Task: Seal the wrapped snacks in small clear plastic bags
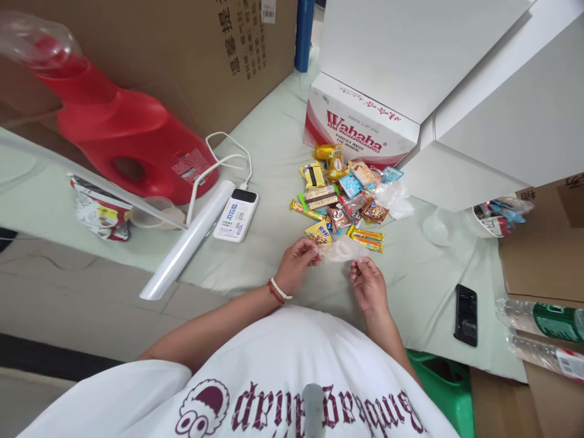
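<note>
Thin clear plastic bag (345,250) stretches between person's two hands above pale-green cloth (271,207), just on near side of heap of wrapped snacks (320,197). Left hand (296,266) pinches one end in fingertips; right hand (368,285) pinches other. Wahaha carton (360,125) stands behind snacks; white power bank (236,215), cable (249,164) plugged in, lies to left.

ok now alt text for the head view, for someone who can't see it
A person's left hand and right hand hold thin plastic near wrapped snacks piled on a cloth-covered table. A box stands behind them; a power bank lies to the left, a phone to the right.
</note>
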The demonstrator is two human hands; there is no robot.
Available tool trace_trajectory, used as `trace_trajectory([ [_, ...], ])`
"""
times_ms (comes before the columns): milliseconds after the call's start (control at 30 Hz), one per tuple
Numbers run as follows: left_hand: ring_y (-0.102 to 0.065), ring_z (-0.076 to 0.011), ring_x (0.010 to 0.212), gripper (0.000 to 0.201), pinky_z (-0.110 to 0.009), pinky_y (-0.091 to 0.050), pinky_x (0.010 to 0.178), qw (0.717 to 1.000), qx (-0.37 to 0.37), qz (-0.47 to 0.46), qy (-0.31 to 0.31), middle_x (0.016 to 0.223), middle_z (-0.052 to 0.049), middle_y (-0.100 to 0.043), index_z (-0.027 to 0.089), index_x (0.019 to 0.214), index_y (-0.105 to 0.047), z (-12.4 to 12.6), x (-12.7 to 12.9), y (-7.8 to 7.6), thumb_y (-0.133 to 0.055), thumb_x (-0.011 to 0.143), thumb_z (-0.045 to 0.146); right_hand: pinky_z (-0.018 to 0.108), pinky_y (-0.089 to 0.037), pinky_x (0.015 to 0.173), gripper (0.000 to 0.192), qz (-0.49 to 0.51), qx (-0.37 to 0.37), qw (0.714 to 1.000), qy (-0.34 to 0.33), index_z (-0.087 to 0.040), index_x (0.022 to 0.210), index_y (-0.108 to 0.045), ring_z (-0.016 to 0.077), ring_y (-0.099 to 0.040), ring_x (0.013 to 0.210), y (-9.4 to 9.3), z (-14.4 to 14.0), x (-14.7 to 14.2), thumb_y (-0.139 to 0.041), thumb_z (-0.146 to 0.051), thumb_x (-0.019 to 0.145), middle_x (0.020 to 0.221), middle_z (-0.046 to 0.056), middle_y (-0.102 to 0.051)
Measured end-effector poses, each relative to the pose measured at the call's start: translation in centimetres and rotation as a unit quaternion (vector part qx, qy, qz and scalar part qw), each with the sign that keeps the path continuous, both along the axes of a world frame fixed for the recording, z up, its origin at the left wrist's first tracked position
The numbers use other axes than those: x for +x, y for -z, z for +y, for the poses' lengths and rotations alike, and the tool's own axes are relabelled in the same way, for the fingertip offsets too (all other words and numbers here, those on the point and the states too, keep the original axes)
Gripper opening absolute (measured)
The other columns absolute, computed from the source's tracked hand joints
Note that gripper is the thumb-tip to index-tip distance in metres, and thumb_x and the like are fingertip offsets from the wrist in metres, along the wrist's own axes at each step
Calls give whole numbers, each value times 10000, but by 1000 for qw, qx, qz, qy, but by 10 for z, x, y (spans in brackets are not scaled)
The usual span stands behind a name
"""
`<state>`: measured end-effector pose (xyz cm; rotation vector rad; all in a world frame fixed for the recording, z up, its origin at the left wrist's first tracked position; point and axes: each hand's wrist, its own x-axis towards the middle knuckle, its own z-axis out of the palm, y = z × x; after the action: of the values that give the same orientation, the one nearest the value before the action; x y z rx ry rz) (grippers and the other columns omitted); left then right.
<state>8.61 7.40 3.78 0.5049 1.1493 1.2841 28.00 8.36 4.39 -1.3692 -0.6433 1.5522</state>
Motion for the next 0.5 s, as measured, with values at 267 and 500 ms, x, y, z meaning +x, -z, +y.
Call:
trace_trajectory([
  [267,-601,-171,878,285,-363,-535,895,997,71,14,-18,863,-4,-610,198,725,-570,-5,-6,-9,-786,735,383,325,-547,815,527,-216,146,965,-36,-264,1223,-634,211,-585,1038,-8,-24,22,-795,-567,823,1217,90,-633],
  [500,-575,-221,901,185,-372,-468,895,958,189,150,155,864,-57,-624,203,609,-542,-11,-6,-15,-683,716,259,345,-543,816,573,-110,155,969,-161,-254,1165,-710,231,-647,979,-29,35,14,-887,-552,708,1134,74,-705],
])
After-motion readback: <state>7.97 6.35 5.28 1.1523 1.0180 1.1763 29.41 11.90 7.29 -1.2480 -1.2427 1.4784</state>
